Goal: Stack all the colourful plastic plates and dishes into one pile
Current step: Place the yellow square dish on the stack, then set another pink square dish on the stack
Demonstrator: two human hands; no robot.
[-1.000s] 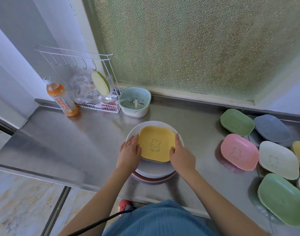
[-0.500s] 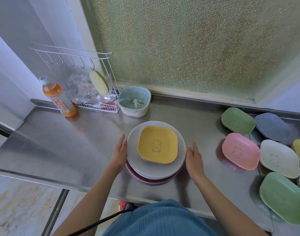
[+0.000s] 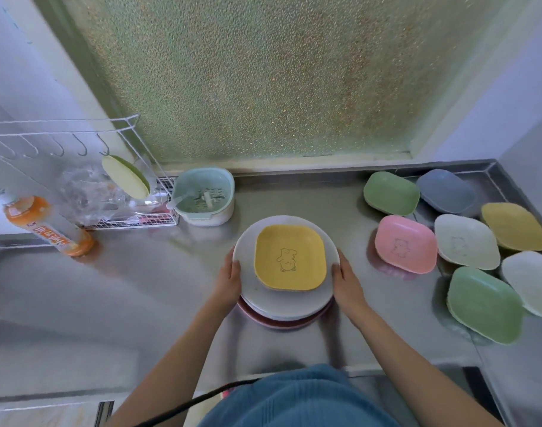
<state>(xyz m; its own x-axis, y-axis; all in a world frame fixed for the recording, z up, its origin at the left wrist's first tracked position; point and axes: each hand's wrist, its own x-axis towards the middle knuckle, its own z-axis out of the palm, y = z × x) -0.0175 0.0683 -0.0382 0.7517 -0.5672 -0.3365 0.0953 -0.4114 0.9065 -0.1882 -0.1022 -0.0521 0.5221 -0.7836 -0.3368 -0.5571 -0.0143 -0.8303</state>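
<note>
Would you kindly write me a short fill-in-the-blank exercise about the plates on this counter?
1. The dish on top of the pile is ____ in colour.
2. The drawing on the pink dish shows a ____.
3. The left hand and right hand touch the round ____ plate's rim.
4. The orange bottle stands beside the wire ____.

Missing words: yellow; bear; white; rack

Bare steel counter (image 3: 146,288) left of plate stack: wide open passage. Gap between stack and pink bear-printed plastic dish (image 3: 405,244): narrow, passable. Right end blocked by cluster of green, grey, yellow, white dishes, packed close together. Rear blocked by mint strainer basket (image 3: 205,200), white wire rack (image 3: 134,221), orange drink bottle (image 3: 46,226).
</note>
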